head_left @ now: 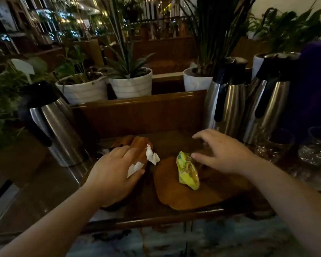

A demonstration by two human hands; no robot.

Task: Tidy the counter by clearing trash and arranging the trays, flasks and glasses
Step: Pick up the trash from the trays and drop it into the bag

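Note:
Two brown wooden trays lie on the dark counter. On the right tray (174,193) rests a crumpled yellow wrapper (188,172). My right hand (220,153) hovers just right of the wrapper, fingers spread, holding nothing. My left hand (113,173) lies over the left tray (139,143) and pinches crumpled white paper (151,157) between thumb and fingers. One steel flask (59,130) with a black handle stands at the left. Two more flasks (228,101) (267,106) stand at the right. Clear glasses (274,145) (317,145) sit in front of those.
A raised wooden back panel (137,112) closes the counter behind the trays. White plant pots (82,89) (132,84) (196,80) stand on the ledge beyond it. A wooden rim (156,217) runs along the near edge, with a patterned floor below.

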